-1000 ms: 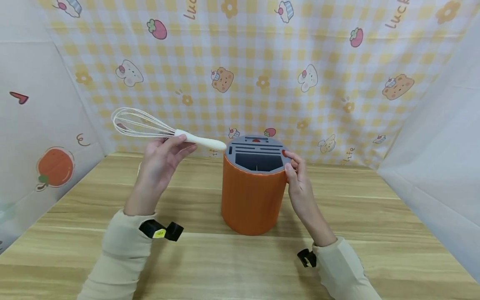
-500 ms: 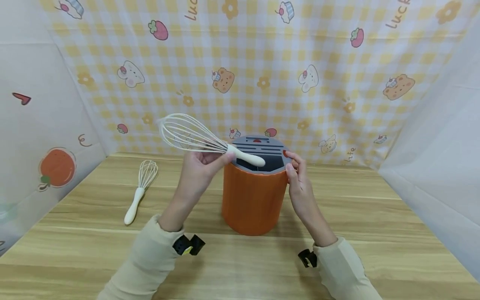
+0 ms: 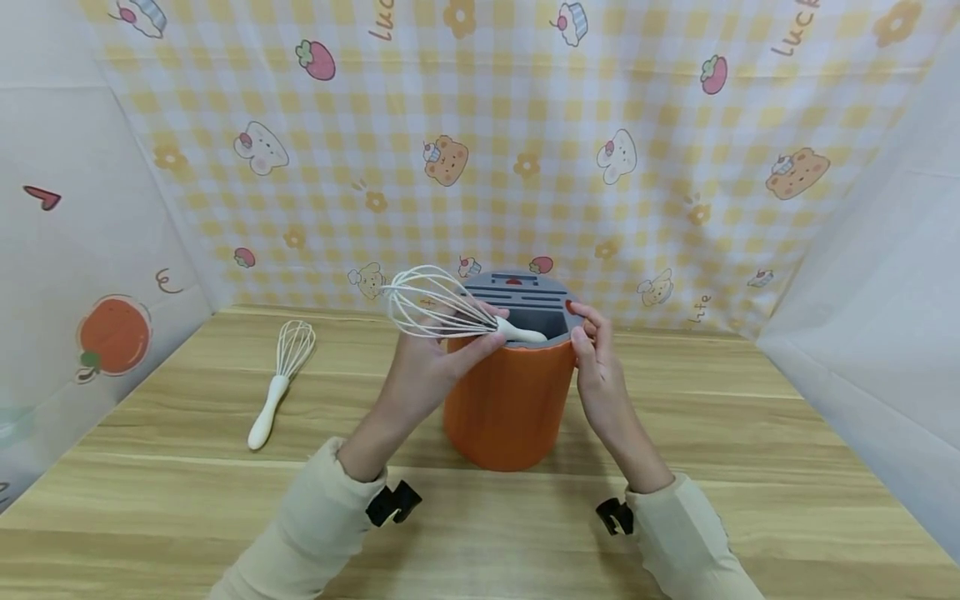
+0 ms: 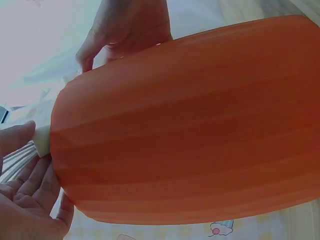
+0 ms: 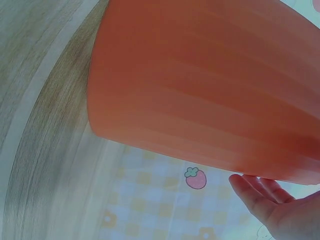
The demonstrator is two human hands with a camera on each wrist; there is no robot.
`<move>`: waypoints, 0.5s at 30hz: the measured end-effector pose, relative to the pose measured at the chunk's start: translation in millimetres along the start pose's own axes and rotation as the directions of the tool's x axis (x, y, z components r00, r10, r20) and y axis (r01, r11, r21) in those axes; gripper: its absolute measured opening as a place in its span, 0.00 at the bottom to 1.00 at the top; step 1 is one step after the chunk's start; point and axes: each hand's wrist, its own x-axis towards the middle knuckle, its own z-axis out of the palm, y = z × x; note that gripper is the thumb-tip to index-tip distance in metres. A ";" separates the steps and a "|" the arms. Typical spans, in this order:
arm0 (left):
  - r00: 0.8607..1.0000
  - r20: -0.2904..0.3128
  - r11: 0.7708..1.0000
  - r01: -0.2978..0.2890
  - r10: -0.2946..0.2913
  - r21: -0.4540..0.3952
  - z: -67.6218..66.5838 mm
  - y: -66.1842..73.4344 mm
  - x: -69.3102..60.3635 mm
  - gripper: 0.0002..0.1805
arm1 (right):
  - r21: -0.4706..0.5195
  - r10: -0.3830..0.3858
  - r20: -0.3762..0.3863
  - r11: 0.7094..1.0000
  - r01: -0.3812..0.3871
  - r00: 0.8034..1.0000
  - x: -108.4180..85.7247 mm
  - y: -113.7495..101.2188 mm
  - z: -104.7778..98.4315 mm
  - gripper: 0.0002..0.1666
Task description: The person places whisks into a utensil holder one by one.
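Firstly, two cream sleeves, left and right, each with a black wrist mount.
Left hand: thumb and fingers pinching the first whisk at the neck, where handle meets wires.
Right hand: thumb and fingers gripping the right side of the rim of the orange holder.
Orange holder: one, cylindrical, upright, faintly ribbed; between the hands.
First whisk: white, tilted, wires to the left, handle end at the mouth of the large front compartment; depth of entry cannot be told.
Grey insert: set in the holder's top, with narrow slots behind the large compartment.
Second whisk: white, lying left of the holder, well apart, wires pointing away.
Table: wood-grain, beneath these, reaching back to the curtain.
Curtain: yellow-and-white check, printed with bears, strawberries, flowers.
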 end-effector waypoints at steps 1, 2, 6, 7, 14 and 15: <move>1.000 0.002 1.000 -0.004 0.004 0.018 0.6 0.0 0.3 0.14 | 0.001 0.001 -0.001 1.000 -0.001 1.000 0.0 0.0 0.0 0.23; 1.000 0.004 0.999 -0.009 0.009 0.039 1.2 0.1 0.6 0.14 | 0.002 0.002 -0.002 1.000 -0.002 1.000 0.1 -0.1 0.0 0.23; 1.000 0.004 0.984 -0.025 0.025 0.176 4.2 1.9 1.9 0.11 | 0.009 0.004 -0.005 1.000 -0.004 1.000 0.0 0.2 0.3 0.23; 1.000 0.003 0.972 -0.025 0.026 0.232 5.2 2.4 2.2 0.11 | 0.007 0.005 -0.006 1.000 -0.005 1.000 -0.2 0.2 0.4 0.23; 0.999 0.037 0.815 -0.018 -0.004 0.578 15.5 7.3 5.8 0.11 | -0.016 -0.006 -0.007 1.000 0.006 1.000 -0.9 0.1 1.3 0.23; 0.999 0.048 0.789 -0.015 -0.018 0.614 17.0 8.3 6.2 0.12 | -0.017 -0.007 -0.008 1.000 0.007 1.000 -0.7 0.0 1.3 0.23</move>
